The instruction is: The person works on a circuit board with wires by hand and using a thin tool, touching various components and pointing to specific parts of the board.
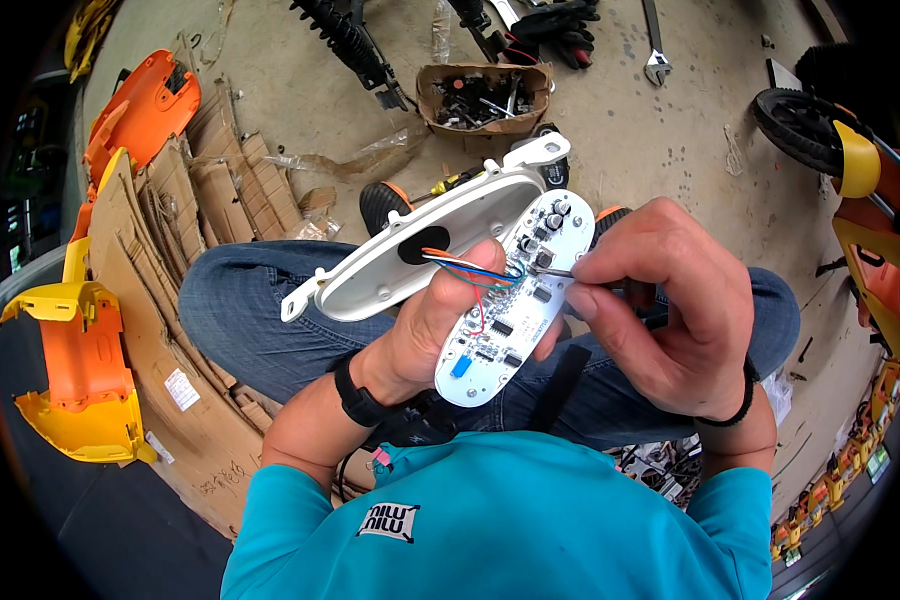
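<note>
Left hand (440,330) clamps board (510,300) face-up beside housing (420,250), steadying it; right hand (660,300) fingers pinched shut on thin tool (555,270) probing board.

To your left lies flattened brown cardboard (175,330), with a small white rectangular label (181,389) near its near end. Far ahead of you sits a torn brown cardboard box (485,98), open on top. A white label (387,522) sits on your teal shirt.

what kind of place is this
Probably a repair workshop for small ride-on vehicles: a box of loose parts and a wrench lie on the concrete floor, with orange and yellow body panels nearby.
</note>
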`<state>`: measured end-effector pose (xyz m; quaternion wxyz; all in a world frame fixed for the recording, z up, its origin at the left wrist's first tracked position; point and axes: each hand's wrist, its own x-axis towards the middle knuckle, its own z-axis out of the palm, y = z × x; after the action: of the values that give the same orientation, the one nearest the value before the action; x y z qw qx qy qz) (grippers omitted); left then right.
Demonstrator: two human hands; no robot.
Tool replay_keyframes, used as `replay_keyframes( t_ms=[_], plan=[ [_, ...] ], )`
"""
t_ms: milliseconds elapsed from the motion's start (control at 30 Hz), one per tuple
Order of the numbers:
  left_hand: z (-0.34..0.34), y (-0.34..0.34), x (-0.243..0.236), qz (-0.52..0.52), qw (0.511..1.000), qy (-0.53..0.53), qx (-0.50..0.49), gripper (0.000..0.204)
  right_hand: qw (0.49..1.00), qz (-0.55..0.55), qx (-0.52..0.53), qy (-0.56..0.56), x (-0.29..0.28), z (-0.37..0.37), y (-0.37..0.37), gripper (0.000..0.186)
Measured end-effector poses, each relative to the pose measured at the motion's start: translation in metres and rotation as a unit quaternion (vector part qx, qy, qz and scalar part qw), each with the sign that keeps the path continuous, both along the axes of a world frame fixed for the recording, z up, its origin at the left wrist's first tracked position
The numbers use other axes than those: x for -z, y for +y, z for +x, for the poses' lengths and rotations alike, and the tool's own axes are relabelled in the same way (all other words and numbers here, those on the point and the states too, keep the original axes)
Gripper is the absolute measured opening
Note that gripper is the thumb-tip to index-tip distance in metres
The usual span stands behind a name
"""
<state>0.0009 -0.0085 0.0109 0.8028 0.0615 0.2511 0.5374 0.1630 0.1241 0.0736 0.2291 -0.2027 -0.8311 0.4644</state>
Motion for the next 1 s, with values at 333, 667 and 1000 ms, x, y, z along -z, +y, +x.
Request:
replay_keyframes(
  t_ms=[333, 667, 1000],
  plan=[
    [-0.0014, 0.0005, 0.0001, 0.009, 1.000, 0.016, 0.013, 0.076, 1.000, 0.012, 0.001, -0.013, -0.0006, 0.0000, -0.0013, 0.019],
    [-0.0003, 0.0002, 0.0000, 0.010, 1.000, 0.017, 0.005, 0.076, 1.000, 0.001, 0.010, 0.016, -0.0009, 0.0010, 0.0007, 0.018],
    [-0.0008, -0.0003, 0.0024, 0.005, 1.000, -0.007, 0.013, 0.077, 1.000, 0.002, -0.001, 0.019, -0.0013, 0.0017, 0.0014, 0.018]
  ],
)
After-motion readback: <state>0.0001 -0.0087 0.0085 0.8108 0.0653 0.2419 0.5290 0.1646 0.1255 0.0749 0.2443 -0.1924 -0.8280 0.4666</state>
